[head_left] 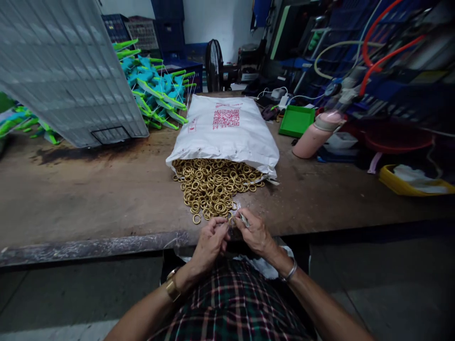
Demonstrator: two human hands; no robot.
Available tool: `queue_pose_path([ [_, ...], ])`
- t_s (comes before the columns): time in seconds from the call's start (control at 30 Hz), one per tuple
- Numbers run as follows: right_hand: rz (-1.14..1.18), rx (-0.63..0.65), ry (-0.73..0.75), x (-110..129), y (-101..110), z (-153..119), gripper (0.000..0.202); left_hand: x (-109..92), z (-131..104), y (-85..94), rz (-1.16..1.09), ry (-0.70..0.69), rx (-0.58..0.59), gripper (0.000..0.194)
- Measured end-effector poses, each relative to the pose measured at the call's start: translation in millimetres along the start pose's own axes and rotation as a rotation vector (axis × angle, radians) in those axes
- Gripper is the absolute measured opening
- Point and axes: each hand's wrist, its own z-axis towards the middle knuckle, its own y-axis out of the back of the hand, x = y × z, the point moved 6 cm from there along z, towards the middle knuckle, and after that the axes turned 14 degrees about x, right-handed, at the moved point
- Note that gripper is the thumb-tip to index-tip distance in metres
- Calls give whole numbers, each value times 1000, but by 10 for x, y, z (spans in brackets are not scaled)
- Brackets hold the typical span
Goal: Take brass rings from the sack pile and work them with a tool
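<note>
A heap of brass-coloured rings (213, 187) spills from the open mouth of a white sack (227, 137) onto the brown table. At the front edge of the table, my left hand (213, 239) has its fingers pinched around a ring (230, 217), just below the heap. Close beside it, my right hand (255, 231) is closed on a small metallic tool (244, 219), whose shape is partly hidden by the fingers. The fingertips of both hands nearly meet at the ring.
A grey ribbed crate (78, 71) stands at the left, by green and blue plastic parts (156, 90). Right of the sack are a green tray (296, 121), a pink bottle (313, 139) and a yellow tray (408, 187). The worn table edge (106, 244) runs in front.
</note>
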Motion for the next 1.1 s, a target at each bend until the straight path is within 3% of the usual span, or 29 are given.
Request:
queue_pose_path([
  [0.13,64,5,12,23,-27,18,18,-11,141,10,7,-19,25,35],
  [0.23,161,20,-77,-26,-62,50,20,-37,155,60,64,-55,-10,29],
  [0.43,453,155,-169,-100,-238,90,38,-187,89,75,236,-260,-74,21],
  [0.57,524,164,-215,-120,-286,97,35,-122,86,80,155,-180,-25,22],
  [0.77,448,123,-205,-33,-224,132,24,45,107,103,-38,-19,121,25],
  [1.1,303,98,-181,-76,-214,149,20,57,72,101,-191,-50,146,29],
])
